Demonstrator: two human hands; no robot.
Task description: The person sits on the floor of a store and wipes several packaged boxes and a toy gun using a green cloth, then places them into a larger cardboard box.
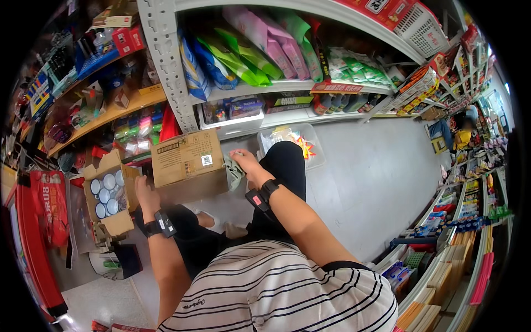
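Closed carton (187, 157): on your far side, between your hands, long axis running left to right | right hand (245, 162): you're grasping grey-green cloth (234, 174) beside its right end | left hand (146, 197): near its left end, grip can't be told | neither clearly nearer

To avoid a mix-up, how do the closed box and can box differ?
The closed box is shut; the can box has open flaps. The can box shows cans; the closed box hides its contents. The closed box is right of the left hand; the can box, left. Both are brown cardboard.
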